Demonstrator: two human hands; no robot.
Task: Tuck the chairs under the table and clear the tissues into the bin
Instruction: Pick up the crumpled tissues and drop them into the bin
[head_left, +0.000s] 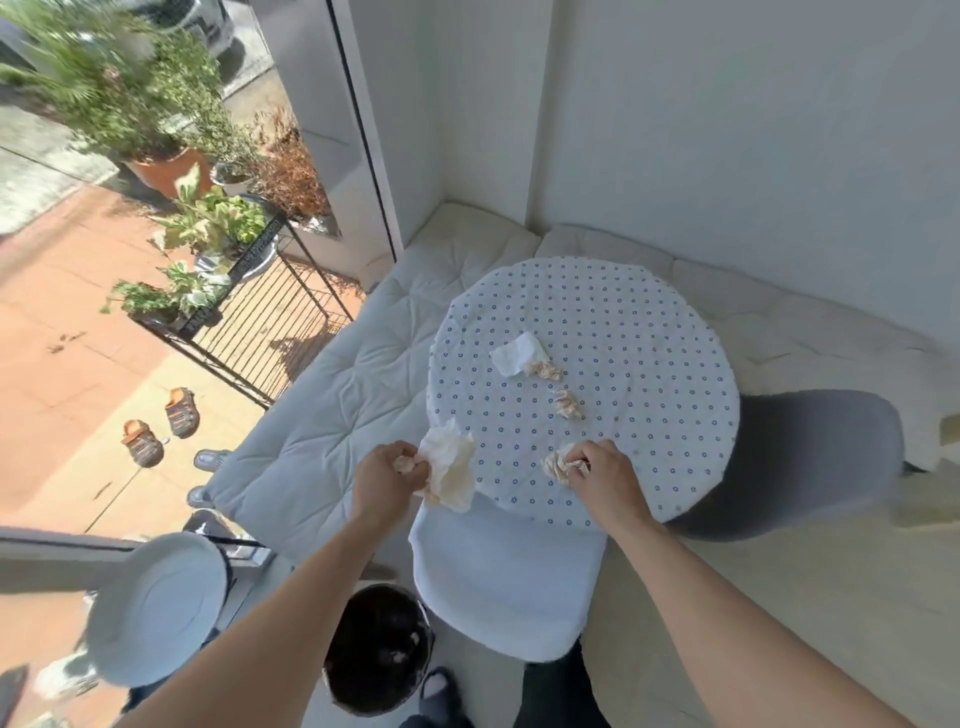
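A round table (649, 332) with a dotted white cloth stands before me. My left hand (387, 480) is shut on a bunch of crumpled tissues (449, 467) at the table's near left edge. My right hand (605, 480) is closed on another crumpled tissue (556, 465) on the cloth. A flat white tissue (517, 353) and two small stained wads (545, 370) (567, 404) lie near the table's middle. A white chair (506, 587) sits tucked at the near side, a grey chair (810, 457) at the right. The open bin (379, 649) with a dark liner stands on the floor below my left arm.
The bin's white lid (161, 608) stands up at the lower left. A cushioned white bench (332, 400) wraps the wall corner behind the table. Beyond the open door are a black wire rack (270, 322), potted plants (171, 171) and sandals (161, 426) on the patio.
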